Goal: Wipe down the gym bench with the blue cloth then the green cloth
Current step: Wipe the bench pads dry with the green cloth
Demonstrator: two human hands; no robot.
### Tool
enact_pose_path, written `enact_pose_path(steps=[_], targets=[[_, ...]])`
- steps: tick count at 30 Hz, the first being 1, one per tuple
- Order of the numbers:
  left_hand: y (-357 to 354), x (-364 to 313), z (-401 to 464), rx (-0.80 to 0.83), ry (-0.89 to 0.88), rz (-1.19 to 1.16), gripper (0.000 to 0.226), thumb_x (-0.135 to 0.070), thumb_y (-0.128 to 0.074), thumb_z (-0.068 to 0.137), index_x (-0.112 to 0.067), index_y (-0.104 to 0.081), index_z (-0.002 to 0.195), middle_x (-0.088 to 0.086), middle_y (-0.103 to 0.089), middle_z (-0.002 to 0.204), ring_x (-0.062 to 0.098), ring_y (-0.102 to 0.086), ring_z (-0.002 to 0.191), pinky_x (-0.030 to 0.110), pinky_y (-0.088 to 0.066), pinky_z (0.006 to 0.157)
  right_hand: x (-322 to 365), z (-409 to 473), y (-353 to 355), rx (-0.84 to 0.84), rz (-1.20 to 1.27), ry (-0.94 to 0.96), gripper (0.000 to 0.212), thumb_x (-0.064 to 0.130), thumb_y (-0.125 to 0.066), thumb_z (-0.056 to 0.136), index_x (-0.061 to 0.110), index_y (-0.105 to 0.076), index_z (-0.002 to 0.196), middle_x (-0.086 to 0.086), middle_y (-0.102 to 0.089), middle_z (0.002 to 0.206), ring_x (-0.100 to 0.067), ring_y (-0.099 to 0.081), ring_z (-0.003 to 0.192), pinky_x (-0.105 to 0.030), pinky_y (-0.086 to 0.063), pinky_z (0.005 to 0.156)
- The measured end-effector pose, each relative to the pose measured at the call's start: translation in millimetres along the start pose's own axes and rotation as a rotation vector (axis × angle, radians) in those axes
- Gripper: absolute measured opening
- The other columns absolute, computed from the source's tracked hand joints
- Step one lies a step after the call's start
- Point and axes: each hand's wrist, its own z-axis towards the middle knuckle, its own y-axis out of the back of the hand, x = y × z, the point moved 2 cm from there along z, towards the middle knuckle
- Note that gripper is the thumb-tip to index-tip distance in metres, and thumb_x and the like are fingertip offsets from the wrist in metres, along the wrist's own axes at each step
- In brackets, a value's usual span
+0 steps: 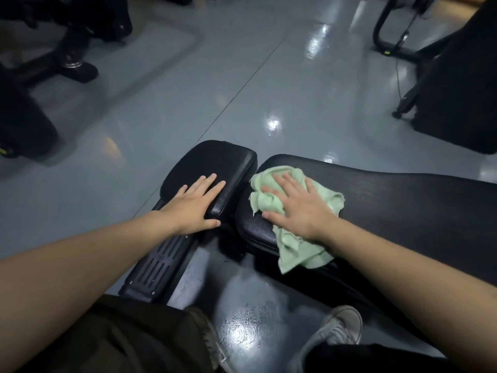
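Note:
The black gym bench has a small seat pad [215,162] on the left and a long back pad [403,205] on the right. A crumpled light green cloth [269,200] lies on the near left end of the long pad, and one corner hangs over the pad's front edge. My right hand [298,208] presses flat on the green cloth with its fingers spread. My left hand [195,204] rests flat on the seat pad with nothing in it. No blue cloth is in view.
The shiny grey floor [215,90] stretches beyond the bench. Dark gym machines stand at the far left [32,76] and far right [457,90]. A black frame plate [158,262] runs below the seat pad. A white shoe [338,329] stands on the floor under the bench's near edge.

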Motion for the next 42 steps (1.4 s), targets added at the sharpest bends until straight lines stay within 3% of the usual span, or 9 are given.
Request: enact_pose_path(steps=[7,12,16,20,26,31,37,42], targets=[[19.4,-42.4,6.4,0.047,0.002,0.050,0.100,-0.043,-0.065,0.092,-0.029,0.006,0.160,-0.004,0.012,0.168,0.022,0.008,0.156,0.047,-0.013,0.125,-9.2,-63.7,-2.0,-0.009,-0.006,0.078,0.077,0.079,-0.018,0.084,0.046,-0.017,0.154,0.007,-0.002,0.167,-0.013,0.008,0.153,-0.050,0.002,0.123],[34.4,-95.8,10.0,-0.067,-0.143,0.008,0.080,-0.024,-0.053,0.094,-0.027,-0.010,0.161,-0.005,-0.001,0.169,0.017,-0.001,0.155,0.041,-0.013,0.125,-30.7,-97.0,0.1,0.005,-0.010,0.087,0.076,0.079,-0.021,0.086,0.047,-0.015,0.154,0.010,0.001,0.167,-0.011,0.012,0.152,-0.050,0.001,0.122],[31.6,-121.9,15.1,-0.169,-0.266,0.021,0.065,-0.033,-0.050,0.100,-0.027,-0.023,0.159,-0.008,-0.016,0.167,0.014,-0.016,0.153,0.038,-0.020,0.123,-47.6,-111.1,4.6,0.028,-0.010,0.078,0.076,0.082,-0.020,0.086,0.048,-0.014,0.154,0.013,0.004,0.167,-0.007,0.016,0.151,-0.044,0.007,0.123],[25.3,-137.1,21.9,-0.203,-0.326,0.014,0.059,-0.040,-0.046,0.102,-0.028,-0.028,0.157,-0.011,-0.023,0.164,0.009,-0.021,0.151,0.037,-0.025,0.121,-52.3,-106.5,6.4,0.020,0.035,0.075,0.071,0.077,-0.026,0.089,0.049,-0.017,0.153,0.014,0.003,0.166,-0.006,0.015,0.151,-0.047,0.008,0.123],[16.6,-141.2,32.7,-0.288,-0.403,-0.058,0.054,-0.033,-0.045,0.102,-0.030,-0.032,0.154,-0.014,-0.031,0.160,0.008,-0.035,0.144,0.037,-0.036,0.114,-60.9,-83.2,10.1,0.020,0.055,0.089,0.079,0.082,-0.019,0.083,0.047,-0.018,0.154,0.011,0.001,0.167,-0.010,0.011,0.152,-0.049,0.008,0.122],[18.9,-141.7,42.3,-0.283,-0.436,-0.115,0.050,-0.032,-0.042,0.105,-0.033,-0.033,0.154,-0.017,-0.030,0.159,0.007,-0.037,0.141,0.034,-0.036,0.113,-60.1,-58.6,10.2,0.009,0.066,0.149,0.088,0.088,-0.010,0.080,0.042,-0.019,0.155,0.005,-0.004,0.168,-0.013,0.009,0.153,-0.047,0.010,0.121],[25.3,-143.1,52.5,-0.162,-0.426,-0.144,0.060,-0.044,-0.047,0.101,-0.043,-0.023,0.156,-0.021,-0.020,0.162,0.006,-0.031,0.144,0.037,-0.032,0.117,-67.3,-68.9,25.3,-0.002,0.219,0.167,0.076,0.076,-0.037,0.089,0.041,-0.021,0.155,0.016,-0.012,0.165,-0.006,0.003,0.152,-0.044,0.009,0.122],[36.8,-153.9,51.7,-0.057,-0.484,-0.162,0.072,-0.049,-0.058,0.095,-0.053,-0.017,0.154,-0.027,-0.003,0.164,0.004,-0.011,0.152,0.035,-0.019,0.123,-98.8,-106.2,32.0,0.023,0.141,0.068,0.088,0.081,-0.045,0.083,0.041,-0.016,0.156,0.017,-0.002,0.166,-0.005,0.010,0.151,-0.044,0.006,0.124]])
